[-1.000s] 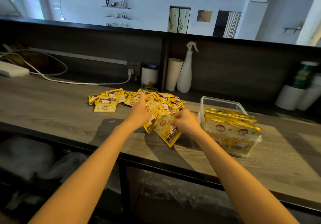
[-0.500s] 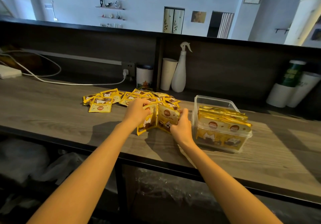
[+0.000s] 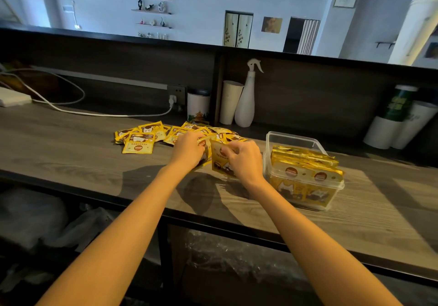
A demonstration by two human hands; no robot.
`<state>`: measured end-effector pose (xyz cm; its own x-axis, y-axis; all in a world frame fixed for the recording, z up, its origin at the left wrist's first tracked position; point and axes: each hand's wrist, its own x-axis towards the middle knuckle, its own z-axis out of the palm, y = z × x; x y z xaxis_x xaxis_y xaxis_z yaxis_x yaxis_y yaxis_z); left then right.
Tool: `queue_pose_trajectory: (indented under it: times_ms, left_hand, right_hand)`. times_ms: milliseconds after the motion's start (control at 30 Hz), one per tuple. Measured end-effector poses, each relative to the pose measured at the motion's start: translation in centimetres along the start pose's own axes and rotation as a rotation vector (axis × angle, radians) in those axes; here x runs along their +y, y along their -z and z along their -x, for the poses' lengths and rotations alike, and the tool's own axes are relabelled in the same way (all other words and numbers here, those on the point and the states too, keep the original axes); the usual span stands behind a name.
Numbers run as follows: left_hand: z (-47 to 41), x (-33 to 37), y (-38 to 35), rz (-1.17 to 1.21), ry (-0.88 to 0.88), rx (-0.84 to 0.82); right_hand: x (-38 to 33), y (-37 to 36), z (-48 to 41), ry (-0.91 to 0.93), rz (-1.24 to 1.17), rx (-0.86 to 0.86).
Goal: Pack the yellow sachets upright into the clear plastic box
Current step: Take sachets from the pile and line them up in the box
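Both hands work at the near edge of the loose yellow sachets (image 3: 138, 143) spread on the table (image 3: 71, 158). The left hand (image 3: 187, 150) has its fingers curled round a small bunch stood on edge. The right hand (image 3: 245, 161) pinches the top of one upright sachet (image 3: 219, 163) between thumb and curled fingers, just left of the clear plastic box (image 3: 290, 137). The likeliest slip is the smooth packs fanning out or sliding from the bunch as it is lifted. The light box sits close to the right wrist and could be knocked askew. The packed sachets (image 3: 305, 169) fill the front, and with room free behind they may lean or topple when more are pushed in. Each sachet shows a brown round badge and a white cartoon animal, probably a cat. The print is too small to read.
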<state>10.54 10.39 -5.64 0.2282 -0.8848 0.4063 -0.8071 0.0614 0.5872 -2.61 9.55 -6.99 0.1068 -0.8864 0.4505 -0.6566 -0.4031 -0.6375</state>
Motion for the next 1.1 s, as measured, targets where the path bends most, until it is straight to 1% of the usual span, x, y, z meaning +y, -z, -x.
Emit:
queue_pose_trajectory:
  times_ms: [167, 233, 367, 533, 667, 767, 900, 1000, 1100]
  left_hand:
    - [-1.1, 1.9, 1.1, 0.11, -0.064, 0.165]
    - [-1.6, 3.1, 1.2, 0.151, -0.111, 0.192]
    - [-2.8, 5.5, 0.7, 0.233, -0.195, 0.217]
    - [-3.8, 8.7, -1.7, 0.327, -0.256, 0.172]
    - [-4.2, 11.3, -4.3, 0.395, -0.308, 0.157]
    - [-4.5, 12.8, -6.2, 0.455, -0.339, 0.094]
    - [-4.9, 13.7, -8.3, 0.453, -0.357, -0.026]
    - [-4.8, 13.7, -9.4, 0.44, -0.37, -0.146]
    - [-4.5, 13.7, -10.0, 0.396, -0.363, -0.275]
  right_hand:
    - [-1.7, 2.6, -1.8, 0.016, -0.082, 0.093]
    - [-1.7, 4.1, -2.6, 0.006, -0.087, 0.131]
    - [-0.1, 7.4, -4.1, -0.024, -0.061, 0.239]
    - [3.3, 11.9, -5.0, -0.1, -0.04, 0.37]
    - [6.1, 14.3, -5.2, -0.155, -0.004, 0.394]
    - [7.9, 15.3, -5.2, -0.186, 0.018, 0.393]
    - [10.0, 15.7, -5.2, -0.235, 0.021, 0.374]
    - [11.1, 15.9, -5.2, -0.279, 0.018, 0.344]
    - [11.8, 15.9, -5.1, -0.311, -0.037, 0.288]
